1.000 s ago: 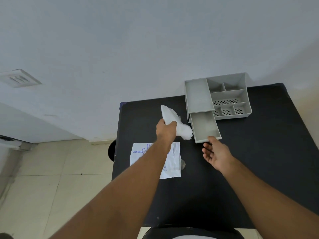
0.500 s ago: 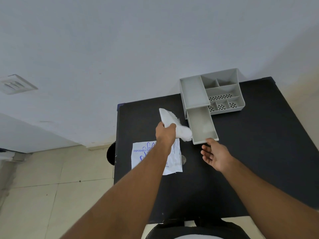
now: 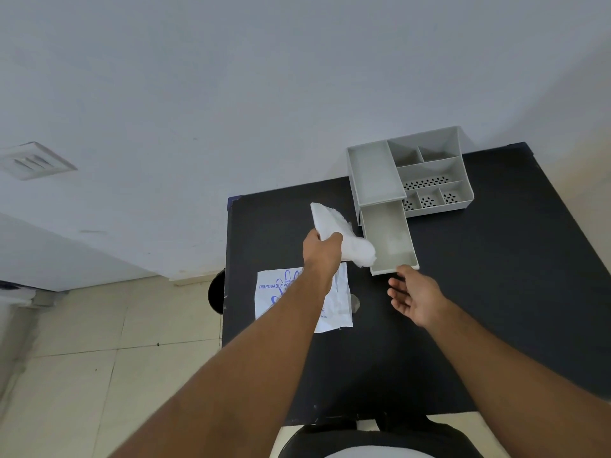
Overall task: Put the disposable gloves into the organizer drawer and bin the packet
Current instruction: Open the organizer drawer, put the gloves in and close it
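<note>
A grey plastic organizer (image 3: 433,170) stands at the back of the black table (image 3: 496,276), against the wall. Its drawer (image 3: 390,239) is pulled out toward me and looks empty. My left hand (image 3: 322,251) grips a bunch of translucent white disposable gloves (image 3: 344,236), held just left of the drawer with one end touching its left wall. My right hand (image 3: 415,297) hovers open, palm up, just in front of the drawer's front edge. The flat white packet (image 3: 274,292) with blue print lies on the table under my left forearm.
A round black bin (image 3: 216,292) peeks out on the floor beside the table's left edge. A black chair seat (image 3: 373,439) is at the table's near edge. The floor on the left is beige tile. A small clear scrap (image 3: 355,302) lies beside the packet.
The view has shifted slightly. My left hand with the gloves has edged closer to the drawer. My right hand stays open in front of the drawer.
</note>
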